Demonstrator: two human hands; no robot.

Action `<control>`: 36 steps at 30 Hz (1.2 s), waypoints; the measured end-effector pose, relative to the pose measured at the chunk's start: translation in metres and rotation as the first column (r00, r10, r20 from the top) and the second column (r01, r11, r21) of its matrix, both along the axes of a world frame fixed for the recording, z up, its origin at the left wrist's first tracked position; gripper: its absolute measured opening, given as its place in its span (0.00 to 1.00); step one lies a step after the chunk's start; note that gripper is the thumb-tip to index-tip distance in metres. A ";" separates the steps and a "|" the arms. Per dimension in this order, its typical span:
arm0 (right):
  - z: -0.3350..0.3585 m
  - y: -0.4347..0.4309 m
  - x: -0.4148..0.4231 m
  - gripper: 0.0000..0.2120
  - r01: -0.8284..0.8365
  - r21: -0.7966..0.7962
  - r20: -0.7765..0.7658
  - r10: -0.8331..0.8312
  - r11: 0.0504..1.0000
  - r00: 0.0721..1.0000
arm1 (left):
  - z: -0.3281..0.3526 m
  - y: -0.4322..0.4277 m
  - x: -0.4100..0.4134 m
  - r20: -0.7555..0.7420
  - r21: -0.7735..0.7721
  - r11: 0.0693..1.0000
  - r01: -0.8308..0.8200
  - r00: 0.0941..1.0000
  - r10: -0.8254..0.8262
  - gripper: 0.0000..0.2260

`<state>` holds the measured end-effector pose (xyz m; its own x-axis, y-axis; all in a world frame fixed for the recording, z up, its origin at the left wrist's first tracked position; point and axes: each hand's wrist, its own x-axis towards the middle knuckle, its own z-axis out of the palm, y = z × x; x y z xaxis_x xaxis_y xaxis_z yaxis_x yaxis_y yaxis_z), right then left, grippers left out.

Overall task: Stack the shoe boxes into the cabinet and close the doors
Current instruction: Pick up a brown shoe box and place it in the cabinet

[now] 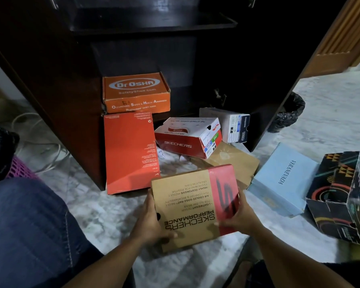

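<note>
**A:** Entry one, nearest, six o'clock: brown cardboard shoe box with a red band, held above the pale marble floor, not yet in the cabinet. Hazards?

**B:** We judge two. It is held by its edges only, so a tilt could let it slide out. Loose boxes also crowd the floor before the opening, so we could knock one as it goes in.

**A:** Hands?

**B:** Left hand grips the box's left edge at eight o'clock, thumb on top and fingers underneath. Right hand, slightly blurred, grips the right edge at four o'clock, thumb on top and fingers wrapped round the side. Both forearms reach forward from six o'clock.

**A:** Entry two, middle ground?

**B:** At ten o'clock, a flat red cardboard box lies against the cabinet base. At twelve, a red-and-white shoe box has its right end over a plain brown box. At one, a grey-white box. At three, a pale blue box sits just beside a black patterned box.

**A:** Farthest?

**B:** At twelve, an orange cardboard box sits low in the dark wooden cabinet, whose doors stand open.
</note>
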<state>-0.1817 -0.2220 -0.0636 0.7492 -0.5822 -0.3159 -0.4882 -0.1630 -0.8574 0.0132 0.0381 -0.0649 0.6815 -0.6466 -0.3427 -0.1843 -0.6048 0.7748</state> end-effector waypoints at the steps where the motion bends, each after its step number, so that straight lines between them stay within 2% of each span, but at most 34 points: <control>1: -0.007 0.000 -0.007 0.63 -0.030 0.010 0.010 0.030 1.000 1.000 | -0.005 0.002 -0.004 -0.036 0.035 0.999 0.025 0.999 -0.023 0.78; 3: -0.015 0.000 -0.014 0.69 -0.066 -0.011 0.022 0.066 0.998 0.998 | -0.011 0.005 -0.013 -0.044 0.120 0.991 0.066 0.997 -0.061 0.77; 6: -0.016 -0.001 -0.017 0.75 -0.073 0.010 -0.032 0.073 0.997 0.997 | -0.018 0.005 -0.023 -0.031 0.206 0.977 0.048 0.999 -0.043 0.67; 8: -0.016 -0.002 -0.016 0.79 -0.079 0.013 -0.094 0.080 0.997 0.992 | -0.020 0.003 -0.026 -0.051 0.165 0.986 0.034 0.998 -0.026 0.60; 10: -0.020 -0.004 -0.018 0.81 -0.074 -0.024 -0.161 0.069 0.997 0.985 | -0.016 -0.001 -0.028 -0.122 0.034 0.998 0.048 0.992 -0.043 0.54; 13: -0.020 -0.007 -0.024 0.80 -0.062 -0.090 -0.190 0.044 0.994 0.981 | -0.011 -0.006 -0.029 -0.121 -0.137 0.989 0.045 0.991 -0.062 0.63; 16: -0.008 -0.003 -0.030 0.78 -0.040 -0.135 -0.161 0.018 0.990 0.987 | -0.004 -0.012 -0.028 -0.033 -0.126 0.986 0.105 0.993 -0.110 0.64; 18: 0.002 0.001 -0.032 0.76 -0.013 -0.162 -0.128 -0.008 0.987 0.992 | -0.008 -0.011 -0.021 -0.077 -0.200 0.978 0.065 0.994 -0.081 0.66; 22: 0.018 0.003 -0.035 0.69 0.000 -0.202 -0.032 -0.006 0.979 0.999 | -0.005 -0.014 -0.014 0.027 -0.153 0.988 0.010 1.000 -0.006 0.69; 29: 0.057 0.010 -0.036 0.60 0.017 -0.337 0.089 0.013 0.941 0.996 | 0.014 -0.017 -0.019 0.047 -0.208 0.978 -0.001 0.999 0.011 0.66; 36: 0.105 0.016 -0.016 0.60 0.060 -0.500 0.133 0.008 0.864 0.991 | 0.067 -0.010 -0.006 0.111 -0.318 0.943 -0.095 0.984 0.137 0.69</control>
<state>-0.1981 -0.2064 0.0415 0.7450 -0.6561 0.1203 -0.3915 -0.5761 -0.7175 0.0077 0.0277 0.0017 0.7834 -0.6201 -0.0413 -0.2388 -0.3617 0.9012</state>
